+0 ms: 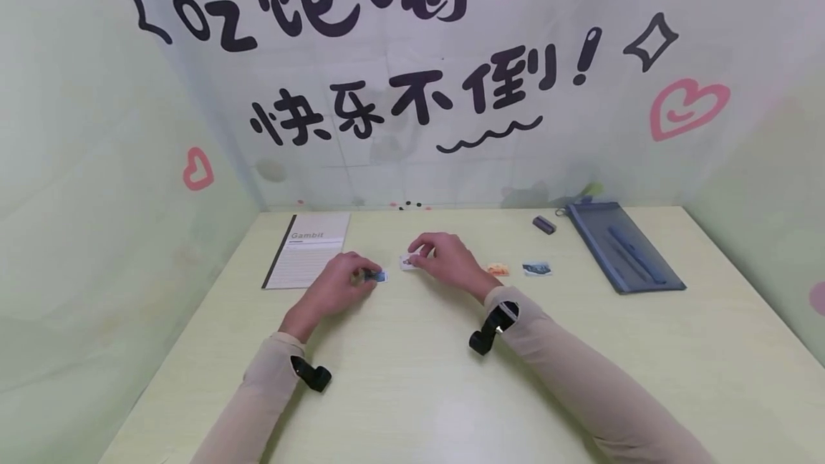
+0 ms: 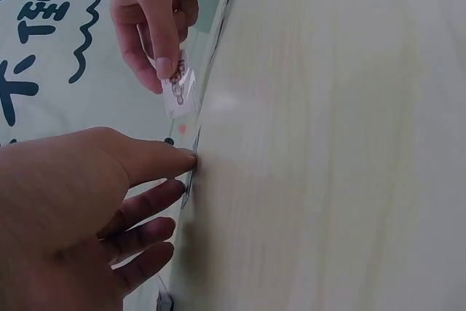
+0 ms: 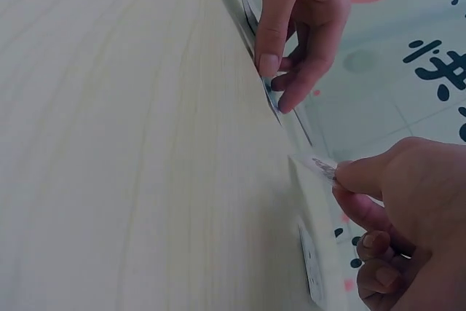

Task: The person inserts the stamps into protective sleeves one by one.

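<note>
My left hand [image 1: 340,282] has its thumb and fingertips at a small blue picture card [image 1: 381,277] with a white border, pinching it low at the tabletop. The fingers hide part of that card. Farther right, my right hand [image 1: 449,261] pinches a small white picture card [image 1: 405,262] by one edge between thumb and index finger. In the left wrist view the white card [image 2: 180,98] hangs tilted from the fingertips, its dark drawing partly visible. To the right of that hand, an orange picture card [image 1: 498,270] and a blue-grey picture card [image 1: 537,268] lie flat.
A notebook [image 1: 306,256] marked Gambit lies behind and left of the left hand. At the back right are a small dark block [image 1: 544,225] and a blue zip pouch [image 1: 599,235] with a blue pen [image 1: 634,253] showing. A printed fabric wall [image 1: 387,170] stands behind the table.
</note>
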Available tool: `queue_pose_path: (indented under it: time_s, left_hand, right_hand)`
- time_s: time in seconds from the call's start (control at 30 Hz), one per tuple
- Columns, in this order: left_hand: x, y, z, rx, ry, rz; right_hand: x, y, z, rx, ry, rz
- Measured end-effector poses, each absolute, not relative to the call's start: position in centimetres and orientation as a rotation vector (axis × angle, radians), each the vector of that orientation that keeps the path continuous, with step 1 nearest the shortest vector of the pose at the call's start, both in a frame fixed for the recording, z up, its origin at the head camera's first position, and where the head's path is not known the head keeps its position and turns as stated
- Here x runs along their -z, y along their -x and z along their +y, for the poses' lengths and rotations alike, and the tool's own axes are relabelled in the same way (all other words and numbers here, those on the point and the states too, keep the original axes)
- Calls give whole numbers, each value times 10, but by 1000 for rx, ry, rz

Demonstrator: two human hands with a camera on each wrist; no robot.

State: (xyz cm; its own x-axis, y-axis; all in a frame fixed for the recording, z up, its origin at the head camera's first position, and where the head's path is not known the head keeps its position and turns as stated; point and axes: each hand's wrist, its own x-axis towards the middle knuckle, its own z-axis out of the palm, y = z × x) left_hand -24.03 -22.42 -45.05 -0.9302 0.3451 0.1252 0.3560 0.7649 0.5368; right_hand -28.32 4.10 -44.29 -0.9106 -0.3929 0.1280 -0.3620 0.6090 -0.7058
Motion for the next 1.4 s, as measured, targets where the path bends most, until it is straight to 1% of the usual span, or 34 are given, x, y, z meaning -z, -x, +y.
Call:
queue_pose_path:
  time_s: [0.33, 0.8, 1.13, 1.4]
  left_hand:
    - [450, 240, -221, 874, 493, -2979]
    - [448, 242, -223, 989, 464, -2977]
    - [447, 243, -225, 1178, 465, -2885]
    - [449, 244, -229, 1253, 454, -2833]
  right_hand:
    - [449, 290, 31, 1010, 554, 2867]
    - [451, 298, 30, 997, 676, 2892]
    - [448, 299, 27, 937, 652, 2882]
    - [441, 304, 21, 956, 689, 2848]
